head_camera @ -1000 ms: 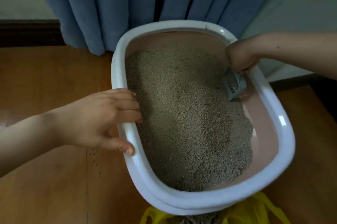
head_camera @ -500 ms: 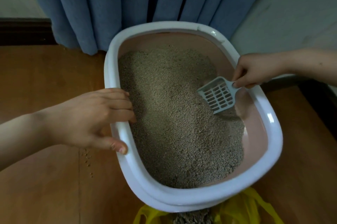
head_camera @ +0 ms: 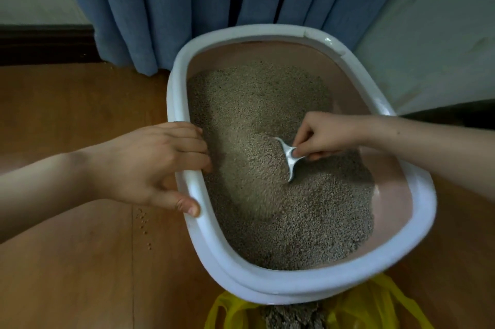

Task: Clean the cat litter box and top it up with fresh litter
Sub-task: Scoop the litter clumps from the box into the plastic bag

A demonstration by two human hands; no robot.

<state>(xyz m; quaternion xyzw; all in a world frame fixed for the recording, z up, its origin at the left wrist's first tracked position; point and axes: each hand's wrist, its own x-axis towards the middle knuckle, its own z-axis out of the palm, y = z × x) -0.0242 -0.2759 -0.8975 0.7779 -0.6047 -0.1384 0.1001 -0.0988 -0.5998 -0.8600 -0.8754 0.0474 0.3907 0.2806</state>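
while the litter box (head_camera: 267, 287) sat on the wooden floor (head_camera: 67, 261) in front of a pleated blue curtain (head_camera: 214, 1), its form was an oval tub with a smooth, glossy white rim and a matte pink inner wall. it was filled with coarse grey-brown granular litter (head_camera: 267, 119), the surface uneven, with pink wall left bare along the right side. the left hand (head_camera: 150, 162) gripped the left rim: four fingers (head_camera: 187, 146) curled over the top edge into the tub, touching the litter line, and the thumb pressed against the outer wall below. the right hand (head_camera: 321, 134) was inside the box over the litter, fingers closed in a pinch around the handle of a pale grey plastic scoop (head_camera: 289, 157). the scoop stood on edge, its head sunk into the granules near the middle-right of the tub; slots not visible at this angle. a few loose granules (head_camera: 143, 224) lay scattered on the floor just left of the box. a crinkled yellow plastic bag (head_camera: 375, 307) lay under the near end of the box, with clumped litter showing in its opening.
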